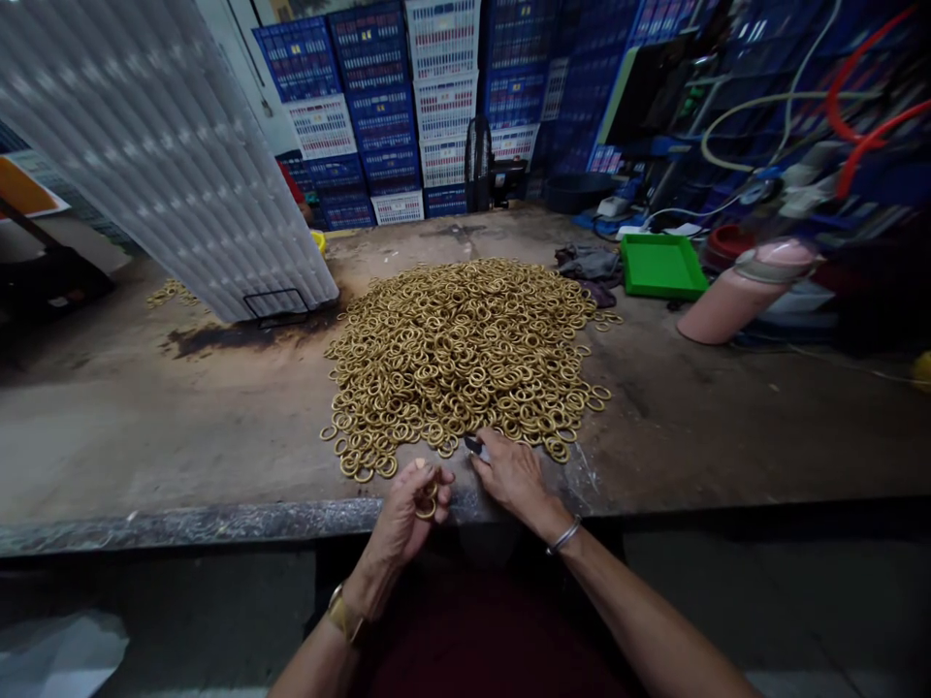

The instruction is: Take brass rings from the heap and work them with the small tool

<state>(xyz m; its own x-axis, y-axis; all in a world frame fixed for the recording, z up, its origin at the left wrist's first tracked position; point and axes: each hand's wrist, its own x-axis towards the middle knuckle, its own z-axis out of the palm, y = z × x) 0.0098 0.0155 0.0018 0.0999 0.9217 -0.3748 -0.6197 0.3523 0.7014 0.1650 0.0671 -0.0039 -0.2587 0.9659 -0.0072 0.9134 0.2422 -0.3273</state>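
Observation:
A big heap of brass-coloured metal rings (465, 349) covers the middle of the worktable. Close to the table's front edge, my left hand (407, 509) is closed around a few brass rings (427, 502), held between thumb and fingers. My right hand (513, 475) is at the near edge of the heap, its fingers closed on a small dark-ended object (472, 444) whose kind I cannot make out. The dark end points left, close to the nearest loose rings. A watch is on my left wrist and a metal bangle on my right.
Tall stacked translucent ribbed sheets (167, 145) stand left of the heap in a black wire holder (276, 308). At right are a green tray (661, 266), a pink cylindrical container (742, 296) and dark cloth (589, 264). Blue and white crates (378, 116) rise behind the table (690, 417).

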